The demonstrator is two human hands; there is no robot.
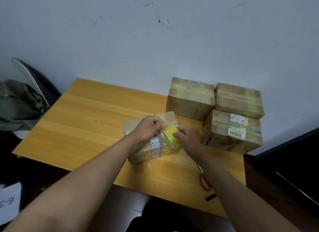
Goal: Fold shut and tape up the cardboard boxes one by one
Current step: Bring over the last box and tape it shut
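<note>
Tape roll (170, 133), yellow, sits over the near-right end of the cardboard box (138, 128) at mid-worktop (77, 128), its strip apparently running leftward along the box's long axis. Right hand (187, 138) fingers grasp the roll; left hand (149, 128) fingers pinch just beside it, likely the tape end.

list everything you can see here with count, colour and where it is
box being taped: 1, brown with a black and white label, middle of the table under both hands
taped boxes: 3, brown, far right corner of the table, side by side against the wall
tape roll: 1, yellow, on top of the middle box, between the hands
scissors: 1, red handles, near right edge of the table, partly hidden by the right forearm
small black thing: 1, black, table edge by the scissors, cannot tell what it is
table: 1, yellow wood, against the wall
chair: 1, white, left of the table, with grey-green cloth on it
paper sheet: 1, white, bottom left
left hand: 1, pinching at the tape
right hand: 1, on the tape roll
</note>
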